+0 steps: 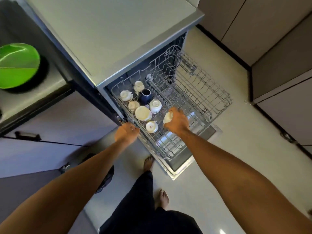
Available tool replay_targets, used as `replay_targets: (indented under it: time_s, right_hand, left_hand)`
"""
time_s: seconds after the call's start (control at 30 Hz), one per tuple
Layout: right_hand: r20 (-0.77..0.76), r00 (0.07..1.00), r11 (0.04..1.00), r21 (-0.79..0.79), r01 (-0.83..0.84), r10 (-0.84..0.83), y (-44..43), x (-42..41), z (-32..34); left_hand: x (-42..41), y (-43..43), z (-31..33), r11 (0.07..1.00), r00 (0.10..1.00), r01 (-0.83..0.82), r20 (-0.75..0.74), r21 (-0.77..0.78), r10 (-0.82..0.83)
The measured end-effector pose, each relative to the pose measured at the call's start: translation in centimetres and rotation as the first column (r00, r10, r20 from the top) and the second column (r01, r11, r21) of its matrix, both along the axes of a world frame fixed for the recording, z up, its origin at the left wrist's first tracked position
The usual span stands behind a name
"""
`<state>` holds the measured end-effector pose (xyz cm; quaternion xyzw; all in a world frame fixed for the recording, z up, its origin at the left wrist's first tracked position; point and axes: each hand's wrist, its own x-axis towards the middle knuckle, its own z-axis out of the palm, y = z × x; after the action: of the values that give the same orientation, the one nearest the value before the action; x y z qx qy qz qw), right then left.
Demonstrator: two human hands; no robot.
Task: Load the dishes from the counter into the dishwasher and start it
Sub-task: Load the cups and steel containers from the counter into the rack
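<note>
Cream cup (168,117) is sitting clasped in my right grip (177,122), hovering just right of the racked cups (142,113), while my left grip (127,132) is holding the near rim of the upper rack (199,85).

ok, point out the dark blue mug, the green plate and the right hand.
dark blue mug (144,98): head view, on its side wall.
green plate (16,68): head view, middle of its face.
right hand (177,122): head view, back of the hand; it grips a cream cup (167,118).
</note>
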<state>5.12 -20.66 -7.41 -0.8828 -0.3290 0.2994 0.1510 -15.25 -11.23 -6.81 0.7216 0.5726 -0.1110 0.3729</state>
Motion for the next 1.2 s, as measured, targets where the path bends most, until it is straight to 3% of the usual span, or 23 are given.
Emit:
replay_targets:
  time_s: [0.3, 0.47, 0.73, 1.2]
  right_hand:
    - [-0.122, 0.990, 0.997, -0.041, 0.066, -0.070, 5.8, 2.2, -6.0]
    - [-0.132, 0.985, 0.994, -0.024, 0.106, -0.108, 7.4, 2.9, -9.2]
    - [-0.178, 0.976, 0.992, -0.003, 0.128, -0.127, 7.8, 2.7, -12.0]
    - [-0.267, 0.946, 0.982, -0.005, 0.187, -0.182, 6.0, 3.1, -13.6]
  left_hand:
    - [2.3, 6.2, -5.5, 0.995, 0.984, 0.036, -0.170, -0.092, -0.051]
    - [2.9, 8.8, -7.5, 0.983, 0.995, -0.018, -0.097, -0.181, 0.000]
    - [3.0, 7.7, -10.3, 0.976, 0.978, -0.207, -0.004, -0.074, 0.207]
    - [3.5, 6.7, -9.9, 0.971, 0.972, -0.235, 0.005, -0.055, 0.235]
